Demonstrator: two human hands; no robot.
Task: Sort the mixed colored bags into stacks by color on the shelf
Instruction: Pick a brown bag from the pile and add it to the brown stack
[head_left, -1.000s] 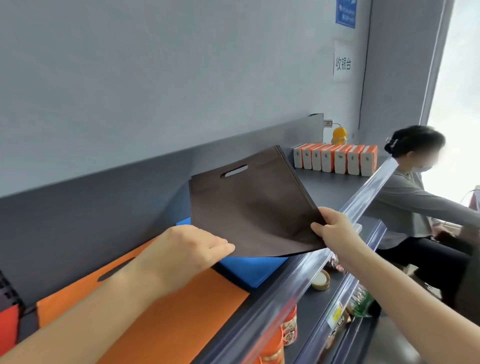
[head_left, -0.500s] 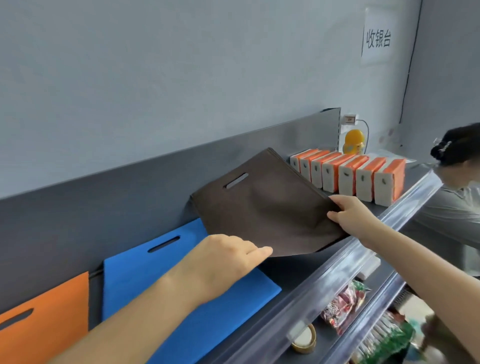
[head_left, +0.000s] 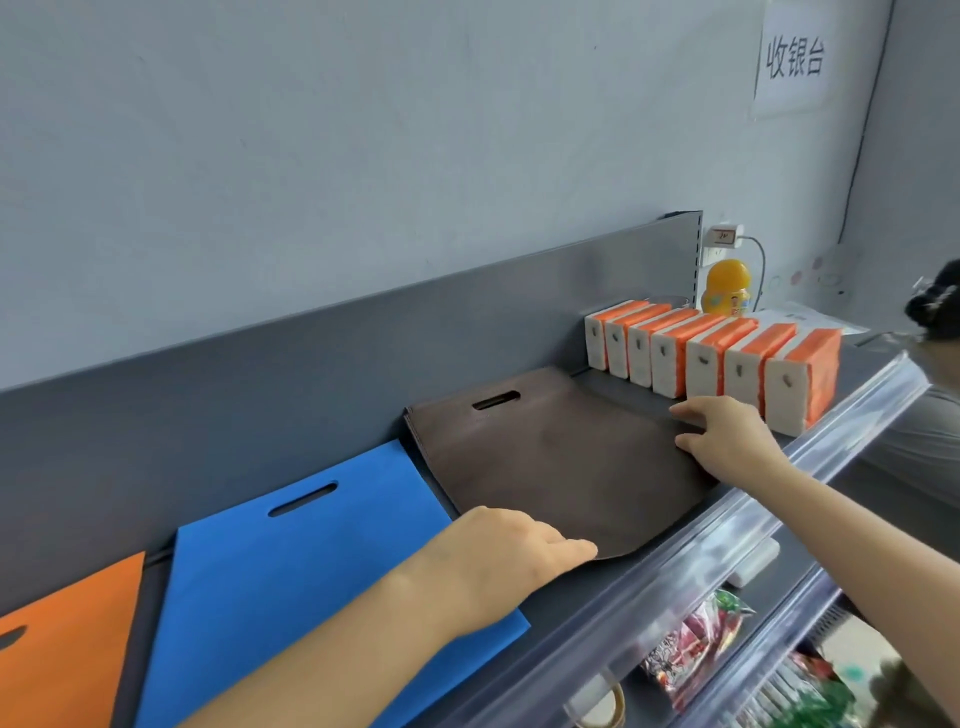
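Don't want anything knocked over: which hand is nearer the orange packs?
Right. The right hand is at the far edge of the brown bag, beside the packs; the left hand is at its near corner, farther off.

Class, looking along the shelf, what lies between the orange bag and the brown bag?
A blue bag lies flat between the orange bag and the brown bag, seen in the head view.
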